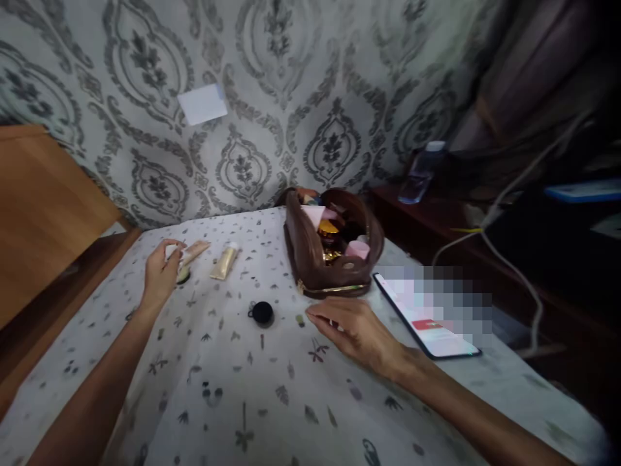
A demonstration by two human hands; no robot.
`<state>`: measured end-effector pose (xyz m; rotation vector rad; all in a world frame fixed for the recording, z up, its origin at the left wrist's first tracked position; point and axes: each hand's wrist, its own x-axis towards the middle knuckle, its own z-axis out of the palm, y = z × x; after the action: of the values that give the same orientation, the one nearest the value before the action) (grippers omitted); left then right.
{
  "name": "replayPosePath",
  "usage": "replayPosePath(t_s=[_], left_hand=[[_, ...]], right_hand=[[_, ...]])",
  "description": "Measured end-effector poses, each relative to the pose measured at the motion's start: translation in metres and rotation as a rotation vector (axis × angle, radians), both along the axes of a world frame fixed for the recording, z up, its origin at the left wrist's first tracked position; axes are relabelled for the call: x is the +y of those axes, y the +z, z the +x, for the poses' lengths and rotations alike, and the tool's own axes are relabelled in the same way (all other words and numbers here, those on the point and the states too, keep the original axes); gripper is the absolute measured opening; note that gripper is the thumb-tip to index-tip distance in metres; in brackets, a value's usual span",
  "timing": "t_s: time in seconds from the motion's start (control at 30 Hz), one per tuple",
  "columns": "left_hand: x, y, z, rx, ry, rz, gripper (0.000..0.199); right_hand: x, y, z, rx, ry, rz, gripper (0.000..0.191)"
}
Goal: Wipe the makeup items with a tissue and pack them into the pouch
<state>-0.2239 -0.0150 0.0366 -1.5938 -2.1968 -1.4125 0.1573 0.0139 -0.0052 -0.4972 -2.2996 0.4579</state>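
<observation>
At the left, my left hand (162, 275) has its thumb and fingers closed around a small white item (171, 248), mostly covered by the fingers. Right beside it lie a pale pinkish tube (196, 248) and a small dark, greenish piece (183, 276). A gold tube (225, 262) with a white cap rests a little further right. My right hand (356, 331) is low over the sheet with fingertips together; whether anything is between them is hidden. Nearest to it are a round black case (262, 313) and an open brown bag (310, 272) holding several cosmetics.
A lit phone (412, 317) lies right of the bag on the patterned sheet (233, 388). Beyond the sheet's right edge stand a clear bottle (417, 178) and a loose white cable (536, 304). A wooden panel (48, 213) borders the left, patterned wallpaper (272, 77) the back.
</observation>
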Motion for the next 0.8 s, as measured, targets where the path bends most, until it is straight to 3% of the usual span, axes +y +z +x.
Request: replayPosePath(t_s=[0.17, 0.3, 0.47, 0.63, 0.7, 0.8], left_hand=[[-0.018, -0.02, -0.055, 0.014, 0.163, 0.034, 0.023], [-0.024, -0.038, -0.079, 0.095, 0.259, -0.165, 0.036], [-0.018, -0.057, -0.068, 0.198, 0.224, -0.368, 0.042], [-0.008, -0.054, -0.055, 0.366, 0.301, -0.671, 0.053], [-0.007, -0.051, -0.056, 0.353, 0.278, -0.697, 0.053], [-0.012, -0.049, -0.052, 0.206, 0.186, -0.576, 0.045]], right_hand=[[-0.011, -0.018, -0.021, -0.012, 0.049, -0.175, 0.028], [-0.018, -0.023, -0.038, -0.037, 0.056, -0.258, 0.028], [-0.028, -0.018, -0.068, -0.071, 0.061, -0.389, 0.025], [-0.039, -0.018, -0.101, -0.078, 0.094, -0.429, 0.021], [-0.044, -0.02, -0.112, -0.082, 0.123, -0.44, 0.02], [-0.051, -0.025, -0.125, -0.105, 0.166, -0.478, 0.019]])
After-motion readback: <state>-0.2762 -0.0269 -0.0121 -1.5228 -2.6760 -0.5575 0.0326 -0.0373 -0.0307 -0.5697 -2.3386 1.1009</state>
